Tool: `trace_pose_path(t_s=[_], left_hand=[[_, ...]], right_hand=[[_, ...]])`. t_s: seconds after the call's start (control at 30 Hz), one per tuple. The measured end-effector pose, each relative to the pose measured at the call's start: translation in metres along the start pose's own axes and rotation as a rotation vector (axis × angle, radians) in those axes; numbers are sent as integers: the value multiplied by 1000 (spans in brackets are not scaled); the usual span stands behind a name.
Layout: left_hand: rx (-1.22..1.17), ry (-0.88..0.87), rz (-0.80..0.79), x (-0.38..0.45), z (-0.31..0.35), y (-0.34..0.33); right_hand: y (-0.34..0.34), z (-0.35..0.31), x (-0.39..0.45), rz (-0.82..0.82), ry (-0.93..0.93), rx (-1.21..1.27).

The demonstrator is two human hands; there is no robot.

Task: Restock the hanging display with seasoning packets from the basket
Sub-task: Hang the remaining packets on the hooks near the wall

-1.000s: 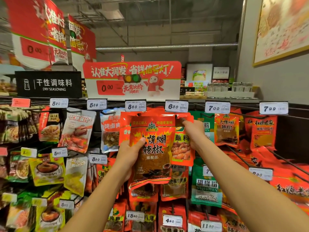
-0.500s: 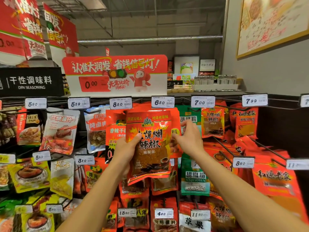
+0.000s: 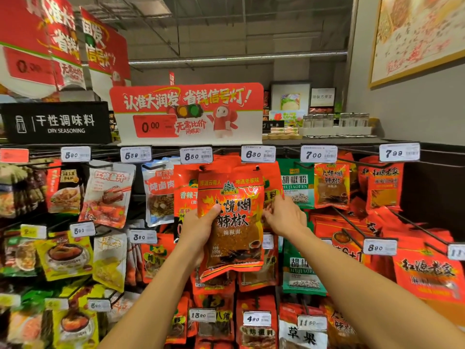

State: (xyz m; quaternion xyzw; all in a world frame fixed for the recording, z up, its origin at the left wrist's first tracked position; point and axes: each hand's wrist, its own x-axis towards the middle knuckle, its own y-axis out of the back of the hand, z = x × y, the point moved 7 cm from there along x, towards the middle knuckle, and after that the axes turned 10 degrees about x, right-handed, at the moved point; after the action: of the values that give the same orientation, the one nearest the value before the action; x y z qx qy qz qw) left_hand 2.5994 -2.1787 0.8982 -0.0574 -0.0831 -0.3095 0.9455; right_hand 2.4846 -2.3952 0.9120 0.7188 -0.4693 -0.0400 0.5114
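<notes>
A red chili powder packet (image 3: 234,222) with flame artwork is held up in front of the hanging display, its top just below the 8.50 price tag (image 3: 195,155) and the 6.30 price tag (image 3: 258,153). My left hand (image 3: 198,230) grips its left edge, thumb on the front. My right hand (image 3: 284,217) is at the packet's right edge with curled fingers pinching there, against the red packets hanging behind. The basket is out of view.
Wire hooks (image 3: 352,217) carry rows of seasoning packets: green pepper packets (image 3: 297,187) to the right, clear pouches (image 3: 161,195) to the left, more red ones below. A red promotional sign (image 3: 186,114) stands on top, and jars (image 3: 337,120) sit on the upper shelf.
My right hand has dropped from the packet's top right corner near the hook to the middle of its right edge. My left hand keeps its grip on the packet.
</notes>
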Motion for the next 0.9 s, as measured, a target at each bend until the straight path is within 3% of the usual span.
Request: trace_pose_path(t_s=[0.13,0.27,0.33,0.4,0.47,0.7,0.8,0.9], left_hand=[[-5,-4,-27,0,2,-13],[3,14,-73,2,-3,-46],[-7,19,-123,0,-6,-72],[-10,21,-173,-5,-9,-103],[-8,22,-206,-12,-13,-135],[-18,-14,-303,-27,0,-255],[-27,-45,-303,-24,13,-307],[-15,-54,-204,-18,21,-345]], right_hand=[[5,15,-8,39,-28,283],[25,33,-25,41,-214,1127],[37,40,-34,-44,-215,1348],[53,51,-40,-54,-140,1345],[71,72,-44,37,-112,1307],[137,183,-43,277,-197,1332],[165,218,-31,281,-193,1346],[185,244,-16,275,-193,1354]])
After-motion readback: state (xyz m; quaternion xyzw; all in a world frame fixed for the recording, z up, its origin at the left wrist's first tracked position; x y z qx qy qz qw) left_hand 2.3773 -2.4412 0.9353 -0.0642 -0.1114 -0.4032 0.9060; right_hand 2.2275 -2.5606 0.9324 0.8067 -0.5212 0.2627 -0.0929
